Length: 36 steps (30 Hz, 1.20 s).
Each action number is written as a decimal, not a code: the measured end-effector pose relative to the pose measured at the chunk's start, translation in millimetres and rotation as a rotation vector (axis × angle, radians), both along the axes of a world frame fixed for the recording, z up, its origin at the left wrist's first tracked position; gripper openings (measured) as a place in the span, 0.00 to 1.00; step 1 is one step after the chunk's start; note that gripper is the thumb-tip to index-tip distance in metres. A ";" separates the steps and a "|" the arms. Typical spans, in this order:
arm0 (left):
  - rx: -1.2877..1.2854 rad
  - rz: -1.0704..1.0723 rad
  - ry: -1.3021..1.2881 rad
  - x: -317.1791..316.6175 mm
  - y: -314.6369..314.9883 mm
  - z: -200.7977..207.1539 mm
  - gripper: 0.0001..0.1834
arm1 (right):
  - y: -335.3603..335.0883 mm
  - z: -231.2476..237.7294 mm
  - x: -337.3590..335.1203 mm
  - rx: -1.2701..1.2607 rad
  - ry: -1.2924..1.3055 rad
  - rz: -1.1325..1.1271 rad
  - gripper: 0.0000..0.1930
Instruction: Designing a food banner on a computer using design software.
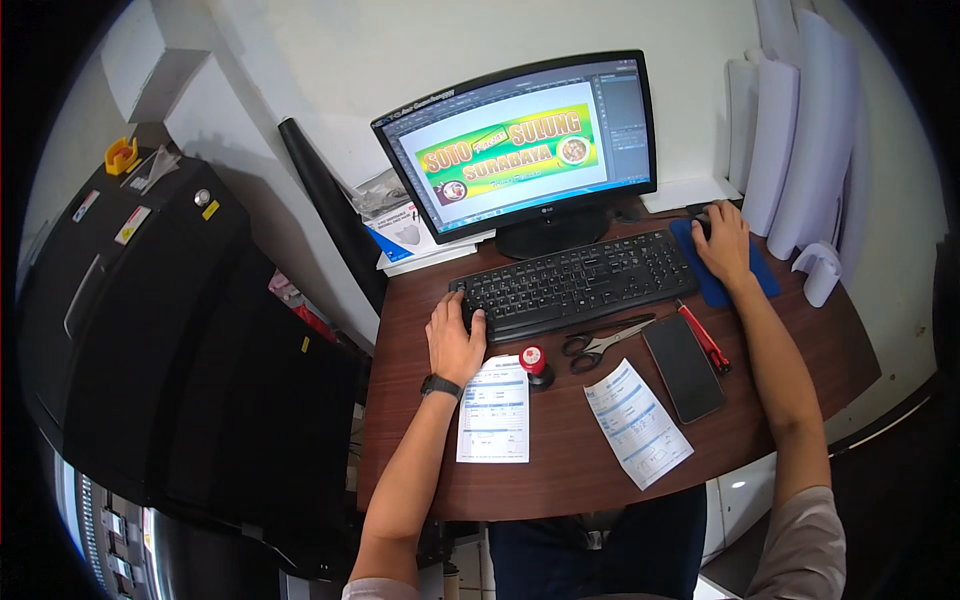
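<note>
My left hand (455, 340) rests at the left end of a black keyboard (580, 283), fingers spread with the tips over its corner keys. A dark watch is on that wrist. On a blue mouse pad (763, 277), my right hand (726, 245) is curled over a black mouse (702, 219), which it partly hides. Behind the keyboard a monitor (520, 135) shows a green and yellow banner design in an editing program. A printed form (495, 425) lies just below my left hand, with a red and black stamp (535, 367) standing at its upper right corner.
Black-handled scissors (600, 347), a dark phone (683, 370), a red cutter knife (705, 338) and a second form (638, 422) lie before the keyboard. Paper rolls (785, 150) stand at right. A box (405, 232) sits left of the monitor; a large black machine (170, 330) flanks the desk.
</note>
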<state>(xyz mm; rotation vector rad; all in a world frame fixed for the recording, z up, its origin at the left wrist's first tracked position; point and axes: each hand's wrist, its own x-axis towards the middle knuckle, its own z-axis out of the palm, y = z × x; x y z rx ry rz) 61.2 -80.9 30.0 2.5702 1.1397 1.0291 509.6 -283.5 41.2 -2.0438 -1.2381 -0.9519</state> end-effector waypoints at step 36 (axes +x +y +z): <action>0.061 -0.175 0.094 -2.1 -8.6 10.6 0.26 | -7.8 -10.9 32.1 -0.165 0.288 0.040 0.21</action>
